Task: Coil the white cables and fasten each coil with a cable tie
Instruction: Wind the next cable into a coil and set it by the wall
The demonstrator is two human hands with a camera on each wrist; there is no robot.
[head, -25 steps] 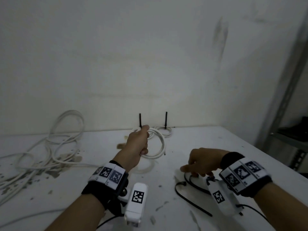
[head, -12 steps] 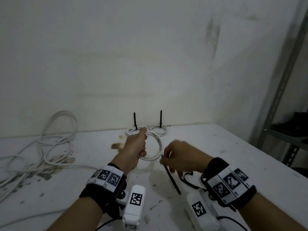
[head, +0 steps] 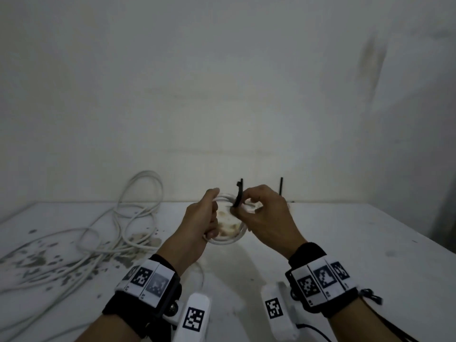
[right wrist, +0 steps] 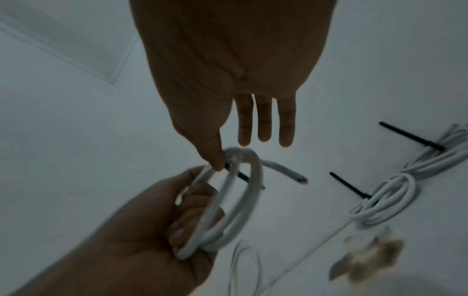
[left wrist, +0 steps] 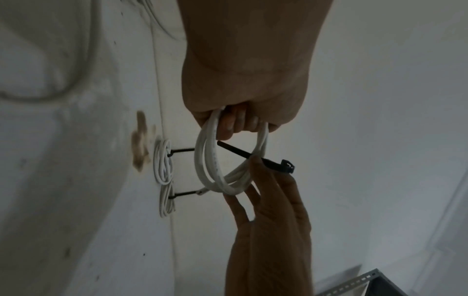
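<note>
My left hand (head: pixel 204 218) grips a small coil of white cable (head: pixel 229 240) above the table, fingers curled through its loops (left wrist: pixel 210 166). My right hand (head: pixel 261 213) pinches a black cable tie (head: pixel 238 193) between thumb and forefinger at the coil's far side. The tie (left wrist: pixel 235 149) pokes through the middle of the coil, its head end sticking out past the right hand's fingers (left wrist: pixel 268 180). In the right wrist view the other three fingers (right wrist: pixel 263 120) are straight, and the coil (right wrist: pixel 250 190) has one loose cable end sticking out.
Two tied coils (right wrist: pixel 385 200) (right wrist: pixel 443 154) lie by the wall with black tie tails standing up. A tangle of loose white cables (head: pixel 118 233) covers the table's left side. The white table (head: pixel 345 243) has a brown stain near the coils. A metal shelf (left wrist: pixel 367 280) stands at the right.
My right hand picked a black cable tie off the table at the right and brought it up to the coil. The left hand kept its grip and raised the coil a little.
</note>
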